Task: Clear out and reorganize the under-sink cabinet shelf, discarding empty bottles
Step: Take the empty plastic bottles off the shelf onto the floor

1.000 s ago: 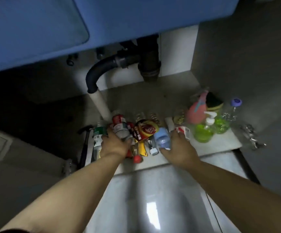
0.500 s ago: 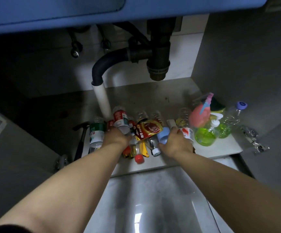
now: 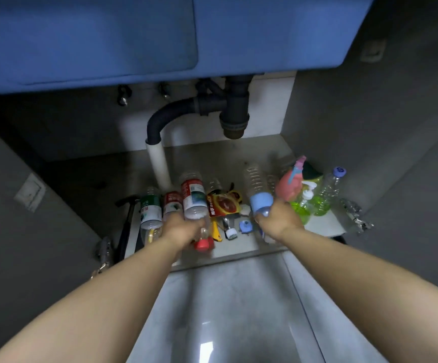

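As both arms reach onto the cabinet shelf (image 3: 325, 226) | left hand (image 3: 183, 229) grips red-labelled bottle (image 3: 195, 203), red cap toward the wrist, base beyond the fingers | right hand (image 3: 278, 218) grips blue-labelled bottle (image 3: 258, 195), base likewise away | label print unreadable | green-labelled bottle (image 3: 150, 210) lies just left.

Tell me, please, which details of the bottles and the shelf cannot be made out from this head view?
- Clear red-labelled plastic bottle: its neck is hidden by the left hand.
- Clear blue-labelled ribbed bottle: its lower end is covered by the right hand.
- Label print on the green-labelled bottle is too small to read.
- Grey shelf: its left part is lost in shadow.
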Motion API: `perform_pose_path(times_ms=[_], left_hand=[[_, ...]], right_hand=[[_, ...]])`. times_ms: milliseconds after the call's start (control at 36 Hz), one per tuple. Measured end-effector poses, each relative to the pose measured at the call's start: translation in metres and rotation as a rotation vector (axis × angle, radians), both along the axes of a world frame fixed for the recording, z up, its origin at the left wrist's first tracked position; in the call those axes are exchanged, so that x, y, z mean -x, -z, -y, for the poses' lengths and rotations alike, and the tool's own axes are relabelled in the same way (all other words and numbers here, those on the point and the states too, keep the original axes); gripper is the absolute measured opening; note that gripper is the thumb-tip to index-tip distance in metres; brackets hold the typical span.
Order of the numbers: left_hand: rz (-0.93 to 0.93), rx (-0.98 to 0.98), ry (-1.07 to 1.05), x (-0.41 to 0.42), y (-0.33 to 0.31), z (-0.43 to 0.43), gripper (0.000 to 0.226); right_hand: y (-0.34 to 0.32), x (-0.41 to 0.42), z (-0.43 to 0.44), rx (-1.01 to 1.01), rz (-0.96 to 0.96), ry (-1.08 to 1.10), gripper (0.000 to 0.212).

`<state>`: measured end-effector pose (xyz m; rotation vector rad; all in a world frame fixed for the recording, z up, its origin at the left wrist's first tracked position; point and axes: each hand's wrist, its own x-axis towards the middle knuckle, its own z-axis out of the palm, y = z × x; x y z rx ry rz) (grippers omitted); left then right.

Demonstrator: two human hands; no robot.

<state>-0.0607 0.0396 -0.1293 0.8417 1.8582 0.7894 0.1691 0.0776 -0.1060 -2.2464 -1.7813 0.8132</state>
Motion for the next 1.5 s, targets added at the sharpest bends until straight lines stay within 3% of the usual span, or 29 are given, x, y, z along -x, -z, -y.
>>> perform_pose_path(times_ms=[111, 222, 361, 472, 583, 694, 778, 861, 972, 1139, 1306, 1389, 1444, 1500], left_hand=[[0.112, 0.064, 0.204, -0.027, -0.033, 0.030, 0.017], [0.222, 0.103, 0.320, -0.068, -0.051, 0.053, 0.018], [0.258, 0.217, 0.466, -0.122, -0.039, 0.080, 0.037], [0.272, 0.328, 0.504, -0.163, -0.018, 0.097, 0.042], [0.301, 0.389, 0.504, -0.196, 0.011, 0.106, 0.042], [0.344, 0.416, 0.493, -0.217, 0.049, 0.105, 0.041], [0.364, 0.441, 0.471, -0.226, 0.080, 0.108, 0.039], [0.371, 0.456, 0.475, -0.231, 0.103, 0.103, 0.039], [0.393, 0.456, 0.490, -0.238, 0.129, 0.089, 0.034], [0.424, 0.412, 0.419, -0.248, 0.154, 0.077, 0.035], [0.402, 0.359, 0.394, -0.252, 0.165, 0.073, 0.044], [0.387, 0.328, 0.393, -0.252, 0.165, 0.075, 0.044], [0.355, 0.300, 0.394, -0.252, 0.164, 0.078, 0.044], [0.348, 0.270, 0.387, -0.253, 0.164, 0.081, 0.048]], right_hand=[[-0.039, -0.043, 0.029, 0.020, -0.080, -0.130, 0.041], [-0.056, -0.101, 0.068, 0.211, -0.388, -0.059, 0.038], [-0.026, -0.167, 0.120, 0.387, -0.398, 0.022, 0.035], [0.017, -0.201, 0.152, 0.459, -0.376, 0.133, 0.046], [0.060, -0.218, 0.166, 0.420, -0.242, 0.131, 0.054], [0.109, -0.228, 0.169, 0.256, 0.063, -0.032, 0.067], [0.140, -0.232, 0.166, 0.187, 0.173, -0.101, 0.071], [0.164, -0.234, 0.158, 0.223, 0.245, -0.115, 0.067], [0.185, -0.239, 0.148, 0.303, 0.399, -0.191, 0.085], [0.199, -0.238, 0.128, 0.354, 0.561, -0.225, 0.085], [0.204, -0.232, 0.125, 0.288, 0.688, -0.212, 0.091], [0.207, -0.218, 0.139, 0.112, 0.485, -0.135, 0.075], [0.209, -0.202, 0.146, -0.008, 0.103, 0.033, 0.055], [0.206, -0.186, 0.149, 0.083, -0.380, 0.259, 0.053]])
